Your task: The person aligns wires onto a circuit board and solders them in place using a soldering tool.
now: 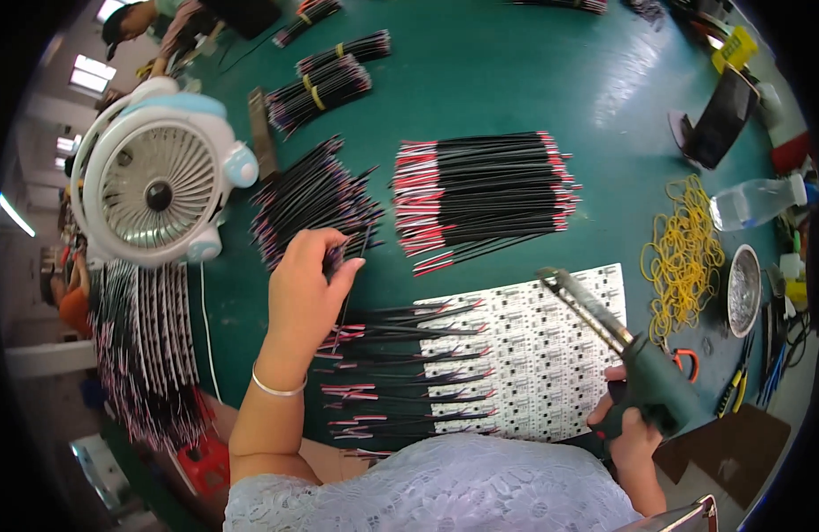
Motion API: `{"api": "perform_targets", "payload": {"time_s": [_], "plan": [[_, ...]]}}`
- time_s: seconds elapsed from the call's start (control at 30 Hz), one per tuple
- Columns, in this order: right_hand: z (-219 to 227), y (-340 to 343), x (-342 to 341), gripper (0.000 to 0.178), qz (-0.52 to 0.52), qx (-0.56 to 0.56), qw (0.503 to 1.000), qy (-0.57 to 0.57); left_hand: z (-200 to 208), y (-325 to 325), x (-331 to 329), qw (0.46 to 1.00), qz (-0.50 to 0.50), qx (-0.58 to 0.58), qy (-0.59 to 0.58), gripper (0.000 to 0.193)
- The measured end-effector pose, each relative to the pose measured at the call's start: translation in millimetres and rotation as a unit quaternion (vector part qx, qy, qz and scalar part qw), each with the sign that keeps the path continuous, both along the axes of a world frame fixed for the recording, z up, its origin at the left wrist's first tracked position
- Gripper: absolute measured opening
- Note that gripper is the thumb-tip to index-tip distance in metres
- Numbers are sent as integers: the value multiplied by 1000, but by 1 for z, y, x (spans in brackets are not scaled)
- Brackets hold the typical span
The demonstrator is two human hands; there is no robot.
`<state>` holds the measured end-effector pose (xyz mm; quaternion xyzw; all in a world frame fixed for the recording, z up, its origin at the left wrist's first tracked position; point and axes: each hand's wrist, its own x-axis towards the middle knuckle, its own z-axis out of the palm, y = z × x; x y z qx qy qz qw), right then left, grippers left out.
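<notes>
My left hand (pixel 305 279) is above the lower edge of a loose pile of black wires (pixel 307 199) with purplish ends. Its thumb and fingers pinch a thin black wire, which hangs down toward me. In my right hand (pixel 635 436) is a green heat gun (pixel 662 381), gripped by the handle. Its long metal nozzle tilts up and left over a white sheet of circuit boards (pixel 538 341). Black cables (pixel 387 361) with red and white ends lie in rows from the sheet's left edge, their other ends on the boards.
A white-and-blue fan (pixel 156 191) stands at left, beside hanging wired strips (pixel 148 346). Farther back lie a black-and-red wire stack (pixel 493 191) and tied bundles (pixel 316 93). Yellow bands (pixel 684 257), a metal bowl (pixel 744 291), a bottle (pixel 755 204) and a phone (pixel 721 115) line the right.
</notes>
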<state>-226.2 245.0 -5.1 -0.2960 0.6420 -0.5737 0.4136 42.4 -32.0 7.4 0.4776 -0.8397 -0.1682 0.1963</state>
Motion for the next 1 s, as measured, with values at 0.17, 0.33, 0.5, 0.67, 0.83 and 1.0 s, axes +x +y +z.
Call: {"api": "perform_targets", "payload": {"time_s": [0.17,0.33,0.5,0.67,0.83,1.0], "plan": [[-5,-2,7,61,-44,-24,998,-46,-18,-9,29,997,9,76,-13,21],[0,2,7,59,-34,-21,999,-33,-8,-24,30,980,-21,-104,-166,20],[2,-8,0,60,-41,-15,996,-78,29,21,-35,993,-101,-28,-55,23],[14,-22,-3,59,-61,-64,982,-165,20,41,-70,965,-252,-43,-59,35],[1,-10,-7,47,55,-40,998,0,-14,39,-68,956,-282,-77,12,32],[-2,-6,-3,33,120,79,990,15,-20,39,-69,955,-288,-74,-4,27]]}}
